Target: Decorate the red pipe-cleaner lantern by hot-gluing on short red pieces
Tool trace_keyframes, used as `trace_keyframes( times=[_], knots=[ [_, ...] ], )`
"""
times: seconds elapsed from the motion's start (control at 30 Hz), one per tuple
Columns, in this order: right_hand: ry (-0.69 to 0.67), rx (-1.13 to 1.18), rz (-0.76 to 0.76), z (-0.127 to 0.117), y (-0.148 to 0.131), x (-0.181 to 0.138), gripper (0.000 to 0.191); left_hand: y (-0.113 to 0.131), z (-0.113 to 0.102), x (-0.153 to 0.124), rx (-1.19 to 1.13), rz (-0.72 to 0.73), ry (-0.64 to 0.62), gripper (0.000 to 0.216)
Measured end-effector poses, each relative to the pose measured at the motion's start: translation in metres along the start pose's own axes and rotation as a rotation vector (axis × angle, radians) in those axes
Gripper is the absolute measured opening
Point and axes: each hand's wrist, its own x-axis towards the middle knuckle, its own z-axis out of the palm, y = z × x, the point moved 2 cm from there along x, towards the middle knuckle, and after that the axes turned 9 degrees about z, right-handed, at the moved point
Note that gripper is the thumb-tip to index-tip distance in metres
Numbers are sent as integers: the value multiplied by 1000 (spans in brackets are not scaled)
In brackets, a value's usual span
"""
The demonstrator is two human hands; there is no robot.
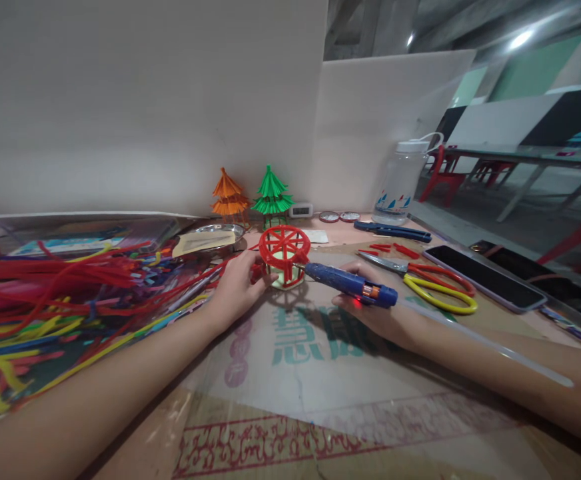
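Observation:
My left hand (238,287) grips the side of a small red pipe-cleaner lantern (284,255) that stands on the cardboard sheet (290,373). My right hand (370,310) is closed round a blue glue gun (350,285). The gun's nozzle touches the lantern's right side. A clear glue stick trails back from the gun over my right forearm.
A heap of coloured pipe cleaners (45,300) lies at the left. An orange model (229,195) and a green model (272,193) stand by the back wall. Scissors (428,283), red offcuts, a phone (483,277), a water bottle (401,181) and a metal dish (215,238) lie around.

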Motion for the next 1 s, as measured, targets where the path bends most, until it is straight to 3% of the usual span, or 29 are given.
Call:
trace_keyframes(
  times=[1.0],
  knots=[
    [-27,31,-7,1,-1,-4,28,1,-1,1,13,-4,-8,31]
  ],
)
